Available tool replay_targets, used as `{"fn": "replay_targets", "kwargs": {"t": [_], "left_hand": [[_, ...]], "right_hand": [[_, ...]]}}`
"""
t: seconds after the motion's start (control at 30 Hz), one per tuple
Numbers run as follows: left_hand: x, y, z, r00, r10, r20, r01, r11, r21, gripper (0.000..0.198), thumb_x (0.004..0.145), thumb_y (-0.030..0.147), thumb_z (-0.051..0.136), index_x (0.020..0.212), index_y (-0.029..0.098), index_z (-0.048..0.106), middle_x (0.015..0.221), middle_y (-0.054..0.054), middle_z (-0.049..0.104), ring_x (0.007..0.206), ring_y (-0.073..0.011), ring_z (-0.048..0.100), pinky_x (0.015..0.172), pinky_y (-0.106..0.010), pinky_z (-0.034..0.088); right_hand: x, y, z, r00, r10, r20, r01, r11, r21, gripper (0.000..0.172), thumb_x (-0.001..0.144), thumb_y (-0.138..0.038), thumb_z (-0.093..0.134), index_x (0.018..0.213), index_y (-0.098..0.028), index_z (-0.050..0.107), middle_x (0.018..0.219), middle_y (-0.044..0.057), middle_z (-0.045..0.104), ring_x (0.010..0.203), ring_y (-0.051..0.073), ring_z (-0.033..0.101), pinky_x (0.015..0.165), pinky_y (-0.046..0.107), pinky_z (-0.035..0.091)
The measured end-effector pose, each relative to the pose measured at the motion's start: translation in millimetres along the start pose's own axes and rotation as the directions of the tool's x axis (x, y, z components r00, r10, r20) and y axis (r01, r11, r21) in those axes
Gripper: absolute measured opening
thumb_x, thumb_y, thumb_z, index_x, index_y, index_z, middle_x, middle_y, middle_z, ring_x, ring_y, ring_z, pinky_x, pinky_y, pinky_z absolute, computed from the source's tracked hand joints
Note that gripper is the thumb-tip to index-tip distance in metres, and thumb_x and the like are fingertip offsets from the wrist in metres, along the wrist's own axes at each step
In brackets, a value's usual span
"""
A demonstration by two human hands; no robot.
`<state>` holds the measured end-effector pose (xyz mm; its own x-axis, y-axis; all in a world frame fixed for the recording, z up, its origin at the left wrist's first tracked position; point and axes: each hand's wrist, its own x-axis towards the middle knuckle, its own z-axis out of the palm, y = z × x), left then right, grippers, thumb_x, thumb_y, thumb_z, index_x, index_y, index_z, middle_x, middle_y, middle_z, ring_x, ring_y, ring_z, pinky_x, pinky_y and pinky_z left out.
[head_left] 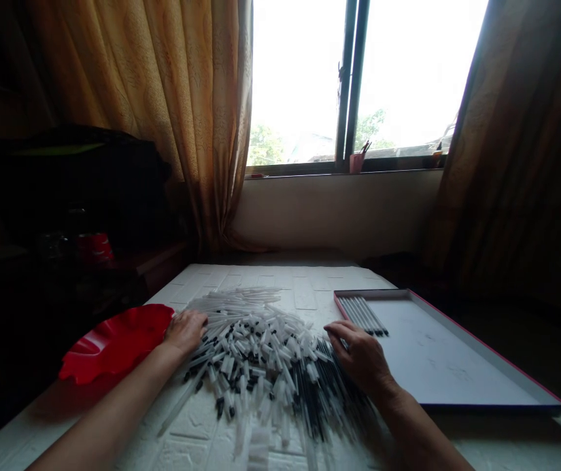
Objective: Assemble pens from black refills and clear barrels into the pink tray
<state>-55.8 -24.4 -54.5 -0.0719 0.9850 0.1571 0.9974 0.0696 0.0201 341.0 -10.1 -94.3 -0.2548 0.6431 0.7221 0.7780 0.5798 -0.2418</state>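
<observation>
A heap of pen parts covers the middle of the table: clear pen barrels (236, 301), white and black-tipped caps (255, 340), and thin dark refills (310, 399) on the near right. My left hand (187, 330) is at the heap's left side beside the barrels, fingers curled inward; what they hold is hidden. Over the right edge of the heap, by the refills, is my right hand (359, 353), thumb and fingers drawn together; anything between them is too small to make out. A row of assembled-looking pens (363, 316) lies in the shallow tray (457, 373), their dark ends toward me.
A red wavy-rimmed bowl (118, 343) sits at the table's left edge, against my left forearm. The tray has raised walls on the right. Behind the white brick-patterned table (305, 281) are curtains (212, 118) and a window with a pink cup (356, 163) on its sill.
</observation>
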Motion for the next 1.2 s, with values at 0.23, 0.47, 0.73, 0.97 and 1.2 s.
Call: {"fn": "replay_targets", "kwargs": {"t": [0.23,0.47,0.73,0.97,1.2], "left_hand": [[-14.6,3.3,-9.3,0.978,0.057,-0.201,-0.092,0.981,-0.170,0.030,0.097,0.031,0.063,0.125,0.019,0.061,0.128,-0.009,0.063,0.105,-0.0241,0.066,0.087,-0.045,0.057],[-68.2,23.7,10.5,0.900,0.027,-0.435,-0.263,0.828,-0.495,0.053,0.096,0.027,0.055,0.146,0.028,0.039,0.098,-0.001,0.069,0.077,-0.0166,0.072,0.075,-0.032,0.060],[-109.9,38.1,36.6,0.855,-0.201,-0.478,-0.284,0.588,-0.757,0.056,0.094,0.042,0.052,0.145,0.030,0.033,0.092,0.002,0.064,0.063,-0.0148,0.070,0.055,-0.026,0.060],[-123.3,25.0,37.8,0.827,-0.334,-0.452,-0.244,0.511,-0.824,0.050,0.092,0.058,0.052,0.129,0.024,0.044,0.087,-0.003,0.071,0.070,-0.0226,0.074,0.049,-0.028,0.060],[-125.6,23.5,45.1,0.811,-0.378,-0.447,-0.206,0.529,-0.823,0.042,0.090,0.064,0.055,0.105,0.026,0.047,0.077,-0.003,0.074,0.064,-0.0223,0.074,0.046,-0.025,0.054]], "right_hand": [[-1.9,0.3,1.0,1.000,0.003,-0.002,-0.003,1.000,-0.016,0.029,0.091,-0.020,0.046,0.095,-0.019,0.075,0.099,0.008,0.078,0.084,0.023,0.075,0.073,0.031,0.057],[-2.8,-2.1,1.0,1.000,-0.016,-0.005,0.016,1.000,-0.021,0.028,0.091,-0.020,0.046,0.092,-0.020,0.074,0.096,0.007,0.078,0.080,0.022,0.075,0.067,0.028,0.056],[-6.0,-2.0,0.0,0.999,-0.047,-0.013,0.047,0.998,-0.035,0.030,0.092,-0.021,0.043,0.093,-0.021,0.074,0.096,0.007,0.078,0.079,0.022,0.076,0.066,0.029,0.058],[-5.4,-4.5,-2.1,0.996,-0.081,-0.040,0.081,0.997,-0.010,0.033,0.091,-0.024,0.041,0.089,-0.022,0.074,0.092,0.006,0.079,0.072,0.022,0.077,0.059,0.029,0.058],[-6.7,2.4,3.1,0.991,-0.100,-0.089,0.106,0.992,0.069,0.031,0.090,-0.028,0.044,0.086,-0.026,0.075,0.089,0.004,0.080,0.066,0.021,0.077,0.051,0.026,0.058]]}}
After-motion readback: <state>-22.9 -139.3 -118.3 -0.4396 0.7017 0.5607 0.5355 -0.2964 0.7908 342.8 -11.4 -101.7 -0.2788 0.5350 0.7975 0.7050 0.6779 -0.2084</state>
